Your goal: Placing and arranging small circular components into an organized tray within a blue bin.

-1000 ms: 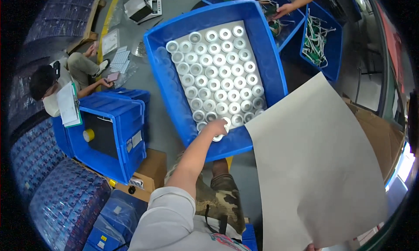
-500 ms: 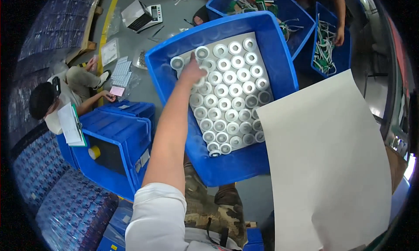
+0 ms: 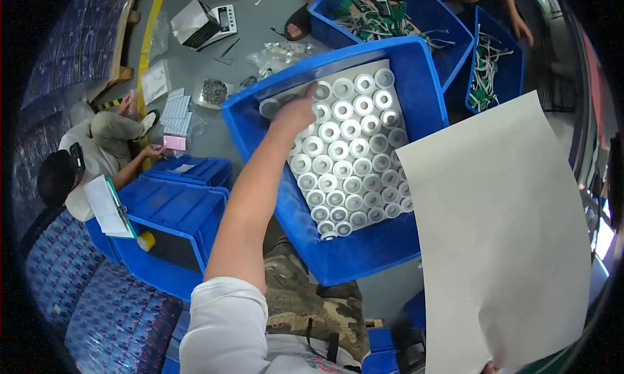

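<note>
Blue plastic bin sits packed with white tape rolls; left hand points, grip empty — grey cardboard sheet not yet laid, its grip unseen.

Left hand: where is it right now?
Head view, upper middle: the left hand reaches over the far left corner of the blue bin, touching the white rolls.

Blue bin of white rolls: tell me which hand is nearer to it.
Left. The left hand reaches into the blue bin, touching the white rolls; the right hand is out of view.
</note>
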Demonstrator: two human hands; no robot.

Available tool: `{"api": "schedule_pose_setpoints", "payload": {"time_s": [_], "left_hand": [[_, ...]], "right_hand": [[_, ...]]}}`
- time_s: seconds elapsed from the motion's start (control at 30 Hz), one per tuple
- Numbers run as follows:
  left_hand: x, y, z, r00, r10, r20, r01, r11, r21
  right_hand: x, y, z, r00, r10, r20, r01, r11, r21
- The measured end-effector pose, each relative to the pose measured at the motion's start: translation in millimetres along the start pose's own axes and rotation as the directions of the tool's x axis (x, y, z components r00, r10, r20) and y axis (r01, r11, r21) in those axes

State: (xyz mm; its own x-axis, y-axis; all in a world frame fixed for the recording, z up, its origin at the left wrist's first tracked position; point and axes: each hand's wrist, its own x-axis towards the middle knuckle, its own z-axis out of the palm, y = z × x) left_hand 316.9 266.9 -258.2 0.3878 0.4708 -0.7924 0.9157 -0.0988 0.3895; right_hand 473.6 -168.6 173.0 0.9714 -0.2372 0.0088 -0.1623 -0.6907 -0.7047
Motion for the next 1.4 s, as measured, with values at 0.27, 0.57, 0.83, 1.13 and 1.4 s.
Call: {"api": "schedule_pose_setpoints", "payload": {"time_s": [0.27,0.57,0.83,1.13,1.4], "left_hand": [[18,-1,-21,0.995,0.087,0.041,-0.094,0.969,0.227],[-13,-25,-39,0.951,-0.116,0.287,0.014,0.943,0.332],[-19,-30,-26,0.974,-0.12,0.191,0.089,0.983,0.162],[-19,-21,-38,0.963,-0.231,0.137,0.184,0.939,0.292],[-14,-33,-30,0.972,-0.195,0.131,0.16,0.958,0.239]], "right_hand": [[5,4,-4,1.0,-0.017,0.011,0.017,0.999,0.037],[12,14,0,0.996,0.059,0.062,-0.058,0.998,-0.011],[14,21,5,0.994,0.016,0.107,-0.012,0.999,-0.035],[16,24,10,0.991,-0.007,0.136,0.017,0.997,-0.071],[22,36,-1,0.994,0.004,0.114,0.003,0.998,-0.064]]}}
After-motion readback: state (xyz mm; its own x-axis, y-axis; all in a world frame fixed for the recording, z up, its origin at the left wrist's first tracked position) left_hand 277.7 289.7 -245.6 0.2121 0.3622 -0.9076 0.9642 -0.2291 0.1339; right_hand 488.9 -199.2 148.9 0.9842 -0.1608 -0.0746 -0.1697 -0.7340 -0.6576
